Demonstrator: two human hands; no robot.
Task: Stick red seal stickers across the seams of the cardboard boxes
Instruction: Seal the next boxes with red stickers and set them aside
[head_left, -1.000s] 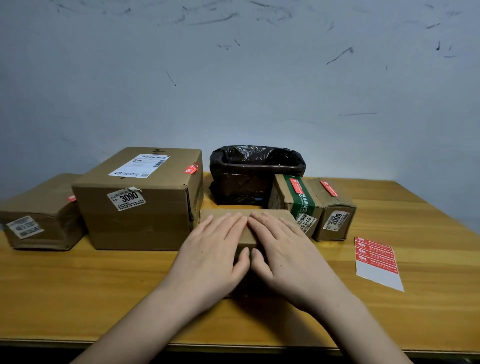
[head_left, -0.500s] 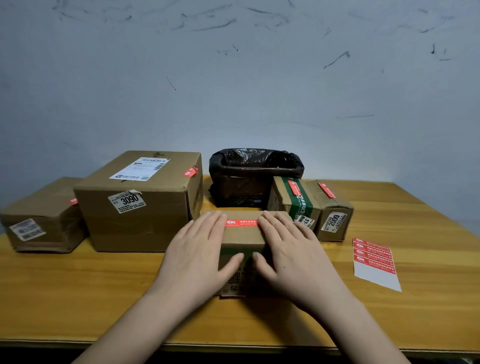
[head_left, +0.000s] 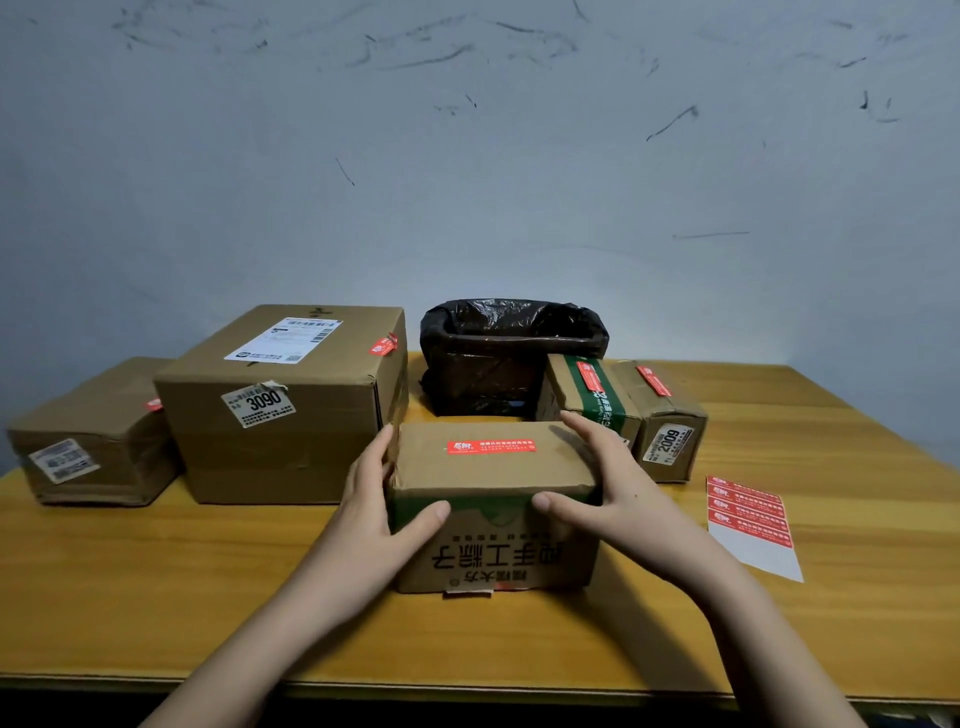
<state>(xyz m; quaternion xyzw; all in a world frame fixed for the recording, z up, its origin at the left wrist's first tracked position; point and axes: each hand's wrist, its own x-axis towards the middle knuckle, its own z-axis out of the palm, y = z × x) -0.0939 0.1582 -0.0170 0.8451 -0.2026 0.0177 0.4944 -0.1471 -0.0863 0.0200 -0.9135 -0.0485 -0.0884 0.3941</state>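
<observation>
Both hands have slid off the box's top: the left hand (head_left: 371, 512) and right hand (head_left: 618, 496) now clasp the small box (head_left: 493, 506) by its ends, fingers curled, near the table's (head_left: 156, 597) front edge, uncovering the red seal sticker (head_left: 491, 446) across its top

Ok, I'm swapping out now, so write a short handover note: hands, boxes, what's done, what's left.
Left hand and right hand grip the ends of the front box, thumbs on its near face.
Its top carries a red seal sticker.
The 3090 box, far-left box, green-band box and 2009 box each show a red sticker.
Sticker sheet lies right on the table, three left.
Left: set this box aside; other seams can't be seen.
</observation>
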